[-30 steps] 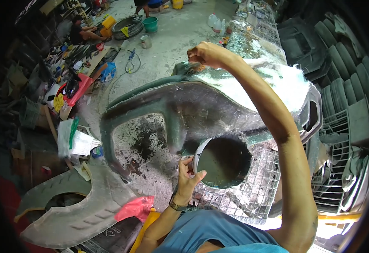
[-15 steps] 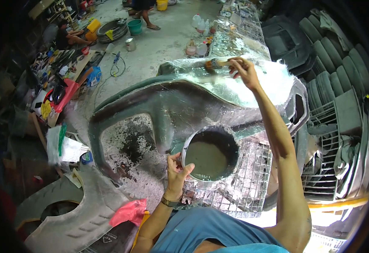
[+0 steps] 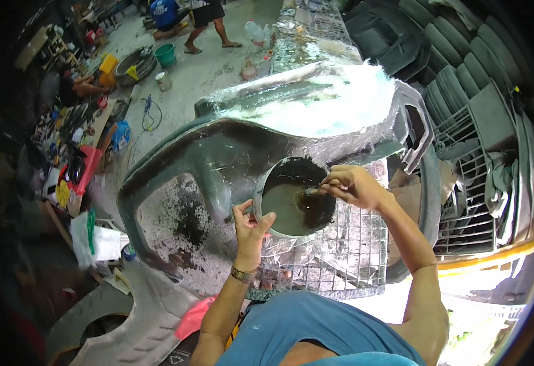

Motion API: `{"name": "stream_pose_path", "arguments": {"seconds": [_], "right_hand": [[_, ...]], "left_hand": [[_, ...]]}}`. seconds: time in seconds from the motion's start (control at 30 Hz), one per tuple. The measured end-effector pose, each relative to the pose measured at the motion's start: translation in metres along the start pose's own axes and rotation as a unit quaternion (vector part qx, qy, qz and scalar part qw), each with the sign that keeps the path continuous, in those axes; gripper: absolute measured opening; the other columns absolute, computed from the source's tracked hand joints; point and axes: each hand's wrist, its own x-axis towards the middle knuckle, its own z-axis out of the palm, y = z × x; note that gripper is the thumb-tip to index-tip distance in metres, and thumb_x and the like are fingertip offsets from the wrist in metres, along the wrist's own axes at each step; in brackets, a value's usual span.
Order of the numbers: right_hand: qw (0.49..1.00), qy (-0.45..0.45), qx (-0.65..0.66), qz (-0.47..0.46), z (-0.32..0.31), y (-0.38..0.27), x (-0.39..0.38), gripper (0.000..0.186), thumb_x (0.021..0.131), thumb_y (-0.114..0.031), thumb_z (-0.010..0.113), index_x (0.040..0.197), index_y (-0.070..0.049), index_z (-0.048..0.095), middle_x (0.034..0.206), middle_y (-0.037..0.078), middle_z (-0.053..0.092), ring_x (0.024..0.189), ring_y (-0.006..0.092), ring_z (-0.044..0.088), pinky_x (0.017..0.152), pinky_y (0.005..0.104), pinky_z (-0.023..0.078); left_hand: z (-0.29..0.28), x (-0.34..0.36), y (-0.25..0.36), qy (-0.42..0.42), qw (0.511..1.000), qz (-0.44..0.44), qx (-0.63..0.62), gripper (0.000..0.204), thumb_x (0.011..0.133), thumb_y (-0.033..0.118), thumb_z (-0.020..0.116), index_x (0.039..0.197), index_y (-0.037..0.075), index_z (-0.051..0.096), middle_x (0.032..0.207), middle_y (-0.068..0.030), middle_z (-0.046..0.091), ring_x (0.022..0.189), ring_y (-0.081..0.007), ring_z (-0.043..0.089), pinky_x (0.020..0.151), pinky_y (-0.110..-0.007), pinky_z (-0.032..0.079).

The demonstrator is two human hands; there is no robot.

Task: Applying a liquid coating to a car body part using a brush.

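Apparently the work is partway along: a white fibre sheet [image 3: 346, 94] already lies over the upper part of a large dark moulded panel [image 3: 242, 149], with greenish, see-through patches toward its left end that look wetted. Farther right the sheet is bright and opaque, and glare hides whether it is wet; its edge there is loose and frayed, so that stretch seems less finished. Murky liquid [image 3: 278, 204] remains in the bucket [image 3: 300, 166].

The bucket is in front of the panel, between the person's hands, over a wire grid [image 3: 355, 259]; whether it rests on the grid I cannot tell. Its rim is pale, its inner wall dark and stained, the liquid grey-brown and below the rim.

The left hand [image 3: 252, 232] has its grip closed on the bucket's left edge, thumb over the rim. The right hand [image 3: 355, 186] pinches a brush [image 3: 309, 191], mostly hidden by the fingers, its tip apparently in the liquid beside a browner patch.
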Motion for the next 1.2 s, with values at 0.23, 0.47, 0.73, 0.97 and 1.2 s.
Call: {"name": "stream_pose_path", "arguments": {"seconds": [0.23, 0.47, 0.73, 0.97, 1.2], "right_hand": [[0.923, 0.144, 0.305, 0.184, -0.054, 0.038, 0.003, 0.026, 0.093, -0.026, 0.061, 0.078, -0.005, 0.067, 0.062, -0.001, 0.058, 0.053, 0.0027, 0.048, 0.047, 0.018, 0.036], [0.903, 0.26, 0.336, 0.056, -0.081, 0.096, 0.112, 0.028, 0.096, -0.029, 0.057, 0.096, -0.003, 0.066, 0.073, 0.002, 0.061, 0.058, 0.0072, 0.054, 0.054, 0.0203, 0.045], [0.935, 0.227, 0.273, -0.01, -0.054, 0.161, 0.185, 0.02, 0.095, -0.017, 0.06, 0.107, -0.003, 0.067, 0.083, 0.002, 0.066, 0.069, 0.0074, 0.058, 0.061, 0.0227, 0.051], [0.919, 0.252, 0.303, 0.008, -0.082, 0.192, 0.173, 0.022, 0.093, -0.02, 0.062, 0.107, -0.003, 0.066, 0.082, 0.002, 0.064, 0.07, 0.0092, 0.06, 0.062, 0.0225, 0.052], [0.946, 0.23, 0.225, 0.02, -0.127, 0.186, 0.162, 0.021, 0.093, -0.019, 0.063, 0.107, -0.004, 0.065, 0.082, 0.002, 0.064, 0.068, 0.0079, 0.059, 0.061, 0.0209, 0.05]], "left_hand": [[0.012, 0.003, 0.008, 0.003, 0.999, -0.017, -0.04, 0.067, 0.079, 0.027, 0.075, 0.127, 0.006, 0.034, 0.101, -0.0112, 0.059, 0.085, -0.0132, 0.059, 0.062, -0.025, 0.053], [0.007, -0.004, 0.009, -0.002, 0.999, 0.008, -0.032, 0.066, 0.081, 0.026, 0.072, 0.129, 0.005, 0.032, 0.105, -0.012, 0.058, 0.088, -0.0141, 0.059, 0.067, -0.026, 0.052], [-0.01, -0.021, -0.005, 0.028, 0.999, -0.016, 0.001, 0.063, 0.083, 0.025, 0.068, 0.129, 0.007, 0.03, 0.11, -0.0104, 0.059, 0.09, -0.0116, 0.059, 0.064, -0.023, 0.052], [-0.012, -0.027, -0.012, 0.023, 0.999, -0.028, -0.003, 0.066, 0.081, 0.025, 0.07, 0.129, 0.007, 0.029, 0.11, -0.0099, 0.058, 0.089, -0.0105, 0.059, 0.062, -0.021, 0.051], [-0.007, -0.031, -0.009, 0.017, 0.999, -0.031, -0.017, 0.066, 0.079, 0.027, 0.07, 0.127, 0.006, 0.032, 0.109, -0.0099, 0.058, 0.087, -0.0104, 0.058, 0.063, -0.02, 0.05]]}}
